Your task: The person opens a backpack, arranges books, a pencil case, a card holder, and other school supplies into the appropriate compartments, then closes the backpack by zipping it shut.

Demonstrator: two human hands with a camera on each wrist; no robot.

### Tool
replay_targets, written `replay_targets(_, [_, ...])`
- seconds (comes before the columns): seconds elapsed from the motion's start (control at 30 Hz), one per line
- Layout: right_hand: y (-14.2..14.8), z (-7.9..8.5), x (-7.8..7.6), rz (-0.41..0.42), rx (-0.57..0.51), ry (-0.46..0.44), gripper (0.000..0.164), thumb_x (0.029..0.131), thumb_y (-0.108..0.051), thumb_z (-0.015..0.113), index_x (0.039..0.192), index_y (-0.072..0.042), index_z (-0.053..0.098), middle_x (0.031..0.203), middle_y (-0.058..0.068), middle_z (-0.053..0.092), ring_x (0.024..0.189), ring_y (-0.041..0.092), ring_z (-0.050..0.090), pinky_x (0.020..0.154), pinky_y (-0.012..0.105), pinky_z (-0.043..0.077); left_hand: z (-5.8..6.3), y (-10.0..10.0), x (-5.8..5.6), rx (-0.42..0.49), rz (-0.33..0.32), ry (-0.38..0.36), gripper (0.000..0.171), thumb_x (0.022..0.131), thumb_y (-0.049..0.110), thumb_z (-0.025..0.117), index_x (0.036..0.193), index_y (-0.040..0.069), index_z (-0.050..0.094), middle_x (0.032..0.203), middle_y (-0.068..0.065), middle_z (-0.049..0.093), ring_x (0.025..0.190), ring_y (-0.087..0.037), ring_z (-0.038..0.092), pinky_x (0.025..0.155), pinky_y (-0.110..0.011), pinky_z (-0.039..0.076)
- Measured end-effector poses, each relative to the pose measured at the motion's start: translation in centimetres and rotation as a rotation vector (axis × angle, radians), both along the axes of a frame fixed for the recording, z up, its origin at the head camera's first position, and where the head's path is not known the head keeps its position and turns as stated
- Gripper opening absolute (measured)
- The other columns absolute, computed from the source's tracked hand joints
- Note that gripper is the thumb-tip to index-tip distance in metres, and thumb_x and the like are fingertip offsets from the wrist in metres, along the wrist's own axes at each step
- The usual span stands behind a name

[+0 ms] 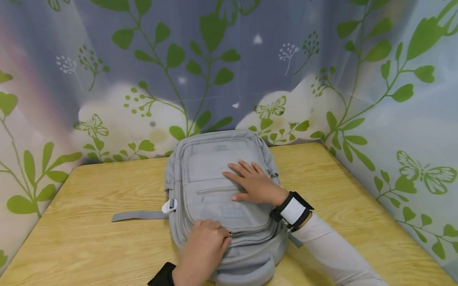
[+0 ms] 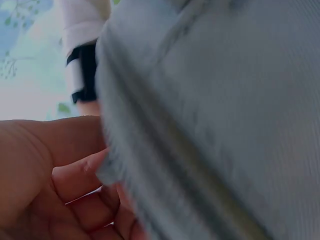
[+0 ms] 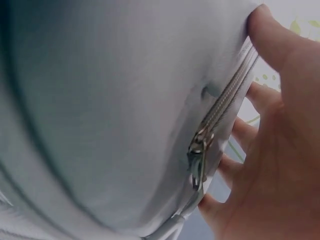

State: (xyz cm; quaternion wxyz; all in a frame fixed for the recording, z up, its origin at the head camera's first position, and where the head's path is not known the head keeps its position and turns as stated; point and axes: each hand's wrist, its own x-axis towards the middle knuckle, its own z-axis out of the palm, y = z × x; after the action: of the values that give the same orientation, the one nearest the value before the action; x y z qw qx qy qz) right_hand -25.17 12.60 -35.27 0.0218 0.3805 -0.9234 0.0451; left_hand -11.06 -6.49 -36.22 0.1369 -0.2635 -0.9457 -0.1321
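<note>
A grey backpack (image 1: 214,163) lies on a wooden table, its front face up and its padded handle (image 1: 247,274) towards me. At the lower edge of the front pocket my left hand (image 1: 205,244) has its fingers curled, pinching a zipper pull beside the zipper (image 2: 175,145). The fingertips are partly hidden, and a small grey tab (image 2: 107,172) shows beside them. My right hand (image 1: 255,184) rests with fingers spread on the backpack's front panel, by the short pocket zipper. That zipper's metal slider (image 3: 198,150) appears near the fingers in the right wrist view.
A grey strap (image 1: 139,215) with a white buckle (image 1: 169,206) stretches left across the table (image 1: 107,186). Behind the table and along its right side hangs a curtain (image 1: 250,71) printed with leaves and butterflies. The backpack's far end lies close to it.
</note>
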Motion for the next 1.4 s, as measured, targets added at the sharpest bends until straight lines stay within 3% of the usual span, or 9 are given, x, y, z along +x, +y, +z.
replay_targets(0.23, [0.1,0.2,0.6,0.032,-0.047,-0.075,0.066,0.09,-0.043,0.057,0.146,-0.018,0.033,0.154,0.011,0.024,0.143,0.036,0.015,0.113,0.058,0.015,-0.9,0.4,0.3,-0.055,0.012,0.122,0.014,0.08,0.023,0.072,0.07,0.017,0.065,0.058,0.007,0.057,0.053,-0.008,0.05,0.056,-0.024,0.035])
replay_targets(0.4, [0.3,1.5,3.3,0.144,-0.132,-0.132,0.051,0.092,-0.032,0.058,0.137,-0.01,0.046,0.146,0.014,0.037,0.136,0.035,0.032,0.109,0.05,0.03,-1.3,-0.4,1.1,-0.019,0.024,-0.058,0.016,0.082,0.026,0.071,0.093,0.016,0.064,0.067,0.005,0.062,0.059,-0.009,0.055,0.062,-0.028,0.043])
replay_targets(0.53, [0.1,2.1,6.2,0.271,-0.194,-0.093,0.038,0.091,-0.028,0.061,0.125,-0.012,0.056,0.118,0.006,0.054,0.106,0.017,0.054,0.089,0.028,0.047,-0.9,-1.3,1.5,0.123,0.02,-0.079,0.019,0.085,0.02,0.069,0.094,0.013,0.054,0.06,0.006,0.053,0.054,-0.01,0.051,0.054,-0.025,0.041])
replay_targets(0.63, [-0.4,2.3,8.2,0.31,-0.204,-0.127,0.031,0.089,-0.028,0.064,0.118,-0.016,0.061,0.09,-0.005,0.054,0.076,0.003,0.05,0.067,0.013,0.043,-0.4,-1.7,1.6,0.244,-0.005,-0.018,0.024,0.085,0.016,0.068,0.089,0.014,0.045,0.058,0.009,0.048,0.05,-0.004,0.046,0.047,-0.018,0.035])
replay_targets(0.83, [-2.2,1.6,10.3,0.235,-0.184,-0.243,0.005,0.088,-0.025,0.065,0.09,-0.022,0.063,0.065,-0.015,0.046,0.054,-0.007,0.037,0.051,0.006,0.031,0.2,-1.6,1.5,0.301,-0.041,0.095,0.025,0.083,0.014,0.069,0.088,0.014,0.045,0.064,0.012,0.056,0.057,-0.001,0.05,0.053,-0.017,0.039])
replay_targets(0.97, [-2.8,0.9,10.7,0.195,-0.21,-0.234,0.019,0.088,-0.018,0.064,0.073,-0.021,0.054,0.059,-0.014,0.043,0.052,-0.006,0.036,0.05,0.007,0.029,0.2,-1.6,1.4,0.288,-0.108,0.065,0.021,0.087,0.019,0.066,0.089,0.015,0.045,0.061,0.014,0.051,0.056,0.001,0.043,0.055,-0.018,0.036])
replay_targets(1.1, [-2.5,0.8,10.8,0.141,-0.25,-0.292,0.017,0.088,-0.018,0.064,0.074,-0.021,0.055,0.058,-0.014,0.044,0.053,-0.006,0.037,0.05,0.01,0.032,-0.1,-2.3,0.9,0.301,-0.211,-0.015,0.017,0.092,0.029,0.059,0.094,0.017,0.048,0.072,0.014,0.052,0.065,0.001,0.046,0.062,-0.02,0.039])
replay_targets(1.27, [-1.2,1.3,10.9,0.107,-0.336,-0.425,0.013,0.088,-0.03,0.065,0.079,-0.022,0.059,0.064,-0.014,0.053,0.055,-0.007,0.044,0.052,0.012,0.04,-1.2,-3.7,-1.2,0.185,-0.27,0.17,0.033,0.083,0.031,0.07,0.11,0.017,0.058,0.109,0.007,0.06,0.102,-0.009,0.055,0.09,-0.031,0.045])
replay_targets(1.4, [-0.5,1.8,11.1,0.121,-0.37,-0.504,0.018,0.092,-0.035,0.057,0.086,-0.02,0.063,0.065,-0.013,0.055,0.053,-0.007,0.045,0.051,0.014,0.042,-2.1,-4.6,-2.2,0.083,-0.262,0.15,0.042,0.081,0.029,0.071,0.121,0.021,0.059,0.128,0.004,0.057,0.121,-0.016,0.051,0.106,-0.038,0.037])
